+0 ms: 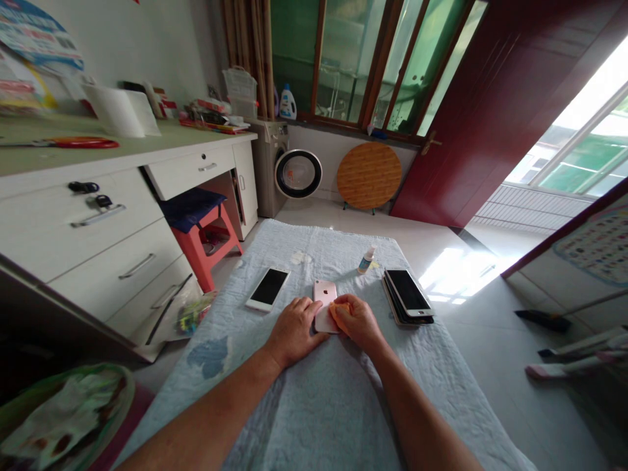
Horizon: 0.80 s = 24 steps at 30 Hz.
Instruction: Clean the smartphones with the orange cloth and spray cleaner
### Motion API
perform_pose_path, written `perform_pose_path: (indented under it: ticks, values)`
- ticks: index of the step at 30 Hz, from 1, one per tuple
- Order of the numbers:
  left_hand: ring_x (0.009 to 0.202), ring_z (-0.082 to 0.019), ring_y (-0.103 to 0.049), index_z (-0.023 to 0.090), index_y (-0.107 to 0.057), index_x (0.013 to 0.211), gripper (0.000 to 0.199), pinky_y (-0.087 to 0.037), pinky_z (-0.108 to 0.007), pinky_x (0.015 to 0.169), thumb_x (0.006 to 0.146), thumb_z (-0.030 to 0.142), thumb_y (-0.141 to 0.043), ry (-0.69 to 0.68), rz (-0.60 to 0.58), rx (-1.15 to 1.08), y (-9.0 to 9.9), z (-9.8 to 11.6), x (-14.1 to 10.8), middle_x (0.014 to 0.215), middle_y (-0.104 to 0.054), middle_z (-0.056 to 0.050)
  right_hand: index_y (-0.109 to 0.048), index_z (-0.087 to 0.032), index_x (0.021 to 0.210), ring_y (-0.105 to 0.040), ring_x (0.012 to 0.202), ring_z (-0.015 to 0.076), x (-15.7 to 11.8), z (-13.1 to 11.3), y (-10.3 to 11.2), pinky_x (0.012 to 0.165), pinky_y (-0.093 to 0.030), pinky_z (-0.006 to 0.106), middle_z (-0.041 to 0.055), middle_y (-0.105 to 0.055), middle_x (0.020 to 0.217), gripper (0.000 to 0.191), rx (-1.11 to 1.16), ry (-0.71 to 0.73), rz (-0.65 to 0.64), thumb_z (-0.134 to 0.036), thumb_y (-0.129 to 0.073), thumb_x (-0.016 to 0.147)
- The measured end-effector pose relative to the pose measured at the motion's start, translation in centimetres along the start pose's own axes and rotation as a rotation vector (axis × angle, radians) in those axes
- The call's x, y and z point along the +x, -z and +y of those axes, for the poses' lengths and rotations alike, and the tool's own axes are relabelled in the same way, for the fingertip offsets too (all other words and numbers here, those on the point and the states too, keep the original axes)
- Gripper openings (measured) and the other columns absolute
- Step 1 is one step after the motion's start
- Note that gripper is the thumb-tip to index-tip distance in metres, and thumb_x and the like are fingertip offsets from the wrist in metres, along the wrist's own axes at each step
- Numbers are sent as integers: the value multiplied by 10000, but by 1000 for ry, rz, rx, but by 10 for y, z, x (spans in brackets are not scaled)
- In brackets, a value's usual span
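A pink phone [324,293] lies back side up on the blue cloth-covered table [338,412]. My left hand [296,332] is closed on its left edge, thumb at the lower end. In my right hand [362,323] an orange cloth [339,316] is pinched and touches the phone's right side. A white phone [269,288] with a dark screen lies to the left. On the right is a stack of phones [408,293], a white-framed one on top. A small spray bottle [366,260] stands upright beyond my right hand.
A cabinet [112,242] and a red stool [203,245] flank the table's left side. Near the lower left is a bin [125,399] holding tissue. Behind the table are a washing machine [269,176] with its door open and a round wooden board [369,175].
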<state>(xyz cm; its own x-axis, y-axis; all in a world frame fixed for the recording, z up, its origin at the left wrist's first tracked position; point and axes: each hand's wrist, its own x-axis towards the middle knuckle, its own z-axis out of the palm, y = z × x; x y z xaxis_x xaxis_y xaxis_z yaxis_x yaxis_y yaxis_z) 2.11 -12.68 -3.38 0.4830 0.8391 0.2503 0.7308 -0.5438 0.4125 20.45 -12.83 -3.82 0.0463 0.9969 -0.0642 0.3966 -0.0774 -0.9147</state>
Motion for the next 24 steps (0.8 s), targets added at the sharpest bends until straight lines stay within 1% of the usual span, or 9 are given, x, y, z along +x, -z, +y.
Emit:
perform_pose_path:
  ticks: [4,7,11,14,16,18,21,24]
  values:
    - [1019,-274,-548,203,-579,1139,515,-450,-393,923,721,465,-730,14,2,-10,3,2,0,1042,-585,-72,-636,-182,909,-477,457,97,0,2,0,420,-356,192,-33,-576,602,260,-4,2,-5,-381,-546,768]
    - [1034,-272,-550,201,-595,1122,506,-453,-386,930,714,469,-728,30,18,-22,3,2,-1,1111,-558,-89,-641,-181,903,-482,470,100,1,3,0,435,-361,193,-32,-576,601,249,-11,17,4,-365,-545,765]
    - [1162,-324,-499,186,-565,1211,643,-403,-441,1007,691,526,-733,63,33,13,-2,-2,-1,1318,-496,-144,-647,-181,875,-496,505,106,2,5,0,469,-379,198,-28,-582,609,229,-35,57,28,-354,-545,764]
    - [1219,-345,-456,164,-537,1265,714,-374,-465,1034,698,559,-719,56,12,32,-4,-4,0,1347,-511,-153,-648,-186,867,-509,531,116,2,7,-1,497,-398,209,-24,-583,621,216,-52,81,47,-347,-539,773]
    - [1208,-337,-465,170,-545,1260,685,-383,-463,1025,717,555,-705,39,-6,25,-4,-5,0,1335,-537,-138,-648,-188,872,-527,567,127,2,6,-2,528,-414,218,-16,-589,647,207,-75,106,82,-334,-529,787]
    - [1204,-335,-469,171,-567,1235,638,-388,-464,1017,730,538,-699,26,-11,23,-3,-4,0,1339,-539,-136,-645,-185,871,-554,634,138,1,4,-1,590,-438,230,0,-602,707,185,-117,169,140,-302,-521,797]
    - [1201,-329,-477,170,-592,1199,583,-386,-462,1019,737,506,-703,1,-27,24,-1,-1,0,1342,-536,-140,-635,-175,846,-572,752,146,1,-2,1,710,-450,244,33,-601,827,151,-198,325,218,-231,-499,812]
    - [1194,-318,-486,172,-591,1199,562,-386,-452,1023,745,482,-704,-36,-56,16,0,2,-1,1333,-547,-130,-634,-167,853,-557,795,141,0,-6,-1,743,-436,236,48,-568,879,165,-268,433,217,-195,-471,846]
